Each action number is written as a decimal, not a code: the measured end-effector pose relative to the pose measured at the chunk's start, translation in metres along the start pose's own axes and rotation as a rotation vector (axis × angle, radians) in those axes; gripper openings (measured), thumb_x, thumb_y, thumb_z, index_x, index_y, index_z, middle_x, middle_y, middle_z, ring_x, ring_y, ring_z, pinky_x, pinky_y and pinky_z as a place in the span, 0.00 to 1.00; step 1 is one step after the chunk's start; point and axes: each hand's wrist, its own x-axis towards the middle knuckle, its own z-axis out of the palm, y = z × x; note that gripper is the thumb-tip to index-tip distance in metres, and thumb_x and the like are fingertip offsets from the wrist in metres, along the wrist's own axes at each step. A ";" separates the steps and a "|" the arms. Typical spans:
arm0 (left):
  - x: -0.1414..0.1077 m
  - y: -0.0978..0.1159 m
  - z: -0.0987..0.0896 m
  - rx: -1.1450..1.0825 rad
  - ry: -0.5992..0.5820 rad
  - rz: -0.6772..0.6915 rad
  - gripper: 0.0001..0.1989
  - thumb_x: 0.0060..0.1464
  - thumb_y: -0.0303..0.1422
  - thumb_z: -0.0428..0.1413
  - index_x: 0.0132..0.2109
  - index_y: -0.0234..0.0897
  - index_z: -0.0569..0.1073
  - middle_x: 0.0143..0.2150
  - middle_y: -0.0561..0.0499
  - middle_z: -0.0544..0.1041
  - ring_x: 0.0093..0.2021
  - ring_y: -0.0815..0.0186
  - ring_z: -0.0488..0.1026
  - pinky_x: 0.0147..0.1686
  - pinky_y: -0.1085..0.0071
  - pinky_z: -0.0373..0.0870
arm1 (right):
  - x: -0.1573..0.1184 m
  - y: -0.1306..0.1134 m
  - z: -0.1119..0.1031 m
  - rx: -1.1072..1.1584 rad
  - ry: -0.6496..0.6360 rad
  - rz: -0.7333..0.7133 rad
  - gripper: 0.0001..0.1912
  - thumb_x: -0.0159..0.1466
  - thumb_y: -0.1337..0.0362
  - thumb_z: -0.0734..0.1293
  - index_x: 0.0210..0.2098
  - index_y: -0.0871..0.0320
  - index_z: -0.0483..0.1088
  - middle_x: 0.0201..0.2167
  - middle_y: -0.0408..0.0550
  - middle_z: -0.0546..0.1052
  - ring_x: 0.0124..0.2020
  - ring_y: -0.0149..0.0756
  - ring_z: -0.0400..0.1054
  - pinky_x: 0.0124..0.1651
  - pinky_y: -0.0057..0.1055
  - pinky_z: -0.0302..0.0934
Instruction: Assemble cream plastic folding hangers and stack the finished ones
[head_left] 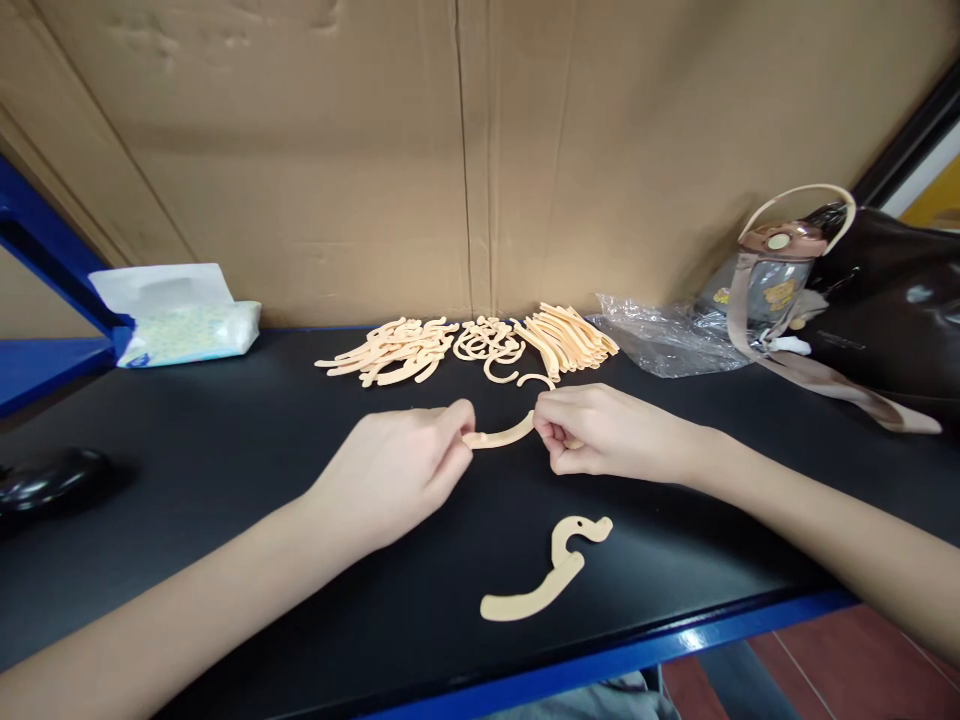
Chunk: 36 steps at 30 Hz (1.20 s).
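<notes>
The fingertips of the left hand (409, 455) pinch one end of a curved beige strip (504, 436); the fingers of the right hand (600, 430) are curled closed around its other end, so that the strip spans the gap between the two hands, above the middle of the black desk (300, 620); a bit of beige shows beneath the curled right fingers, though its shape is mostly hidden; just behind the right knuckles a thin beige arc (534, 379) shows, and whether it is held or merely lies there I cannot tell.

Nearer the person, below the right hand, a hook-shaped piece (561, 540) with a small hole meets the upper end of a broad curved piece (529, 598); both lie flat on the desk.

Beyond the hands three heaps stand side by side along the back; at the left, a heap of curved pieces (401, 352); in the middle, a heap of small hooks (486, 338); at the right, a stack of long strips (571, 340), lying roughly parallel.

Farther out, a crumpled clear plastic bag (667, 340) lies right of the stack; beside it stand a strapped bottle (784, 285) and a dark bag (892, 310); at the far left are a tissue pack (191, 335) and, nearer, a black mouse (56, 480); brown cardboard (322, 170) rises behind everything.
</notes>
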 end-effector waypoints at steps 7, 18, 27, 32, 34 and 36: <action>0.018 -0.041 -0.006 0.068 -0.145 -0.179 0.25 0.61 0.51 0.40 0.24 0.39 0.60 0.21 0.52 0.70 0.23 0.62 0.67 0.24 0.69 0.53 | -0.002 -0.001 -0.001 0.016 -0.024 0.003 0.09 0.56 0.75 0.63 0.26 0.58 0.57 0.25 0.38 0.65 0.25 0.26 0.55 0.29 0.26 0.47; 0.022 -0.064 -0.004 -0.084 -0.212 -0.151 0.27 0.63 0.51 0.35 0.32 0.39 0.69 0.33 0.49 0.78 0.34 0.58 0.73 0.35 0.67 0.62 | -0.003 0.000 0.002 -0.165 0.031 -0.106 0.12 0.67 0.68 0.55 0.26 0.58 0.59 0.26 0.42 0.66 0.26 0.29 0.56 0.30 0.30 0.46; 0.018 -0.053 -0.013 0.008 -0.372 -0.145 0.31 0.47 0.65 0.47 0.31 0.40 0.66 0.28 0.49 0.75 0.27 0.58 0.71 0.25 0.70 0.57 | -0.002 -0.001 0.006 -0.160 0.131 -0.139 0.08 0.63 0.73 0.56 0.31 0.59 0.64 0.27 0.43 0.68 0.27 0.30 0.59 0.31 0.29 0.53; 0.019 -0.057 -0.007 0.031 -0.373 -0.077 0.29 0.50 0.63 0.47 0.31 0.40 0.66 0.28 0.50 0.75 0.28 0.58 0.72 0.27 0.69 0.58 | 0.004 0.005 0.017 -0.201 0.222 -0.194 0.12 0.68 0.64 0.59 0.48 0.62 0.68 0.44 0.53 0.73 0.46 0.40 0.66 0.49 0.37 0.60; 0.020 -0.056 -0.007 0.013 -0.375 -0.079 0.28 0.52 0.62 0.46 0.32 0.40 0.66 0.28 0.50 0.75 0.28 0.58 0.72 0.27 0.69 0.58 | 0.006 0.009 0.021 -0.191 0.216 -0.187 0.18 0.68 0.59 0.62 0.53 0.61 0.67 0.49 0.54 0.72 0.51 0.43 0.65 0.53 0.41 0.60; 0.020 -0.055 -0.007 -0.004 -0.376 -0.072 0.27 0.53 0.61 0.46 0.30 0.41 0.64 0.26 0.52 0.74 0.26 0.60 0.71 0.25 0.70 0.57 | 0.008 0.013 0.024 -0.157 0.201 -0.175 0.20 0.67 0.56 0.63 0.54 0.60 0.67 0.49 0.54 0.72 0.52 0.43 0.64 0.55 0.42 0.59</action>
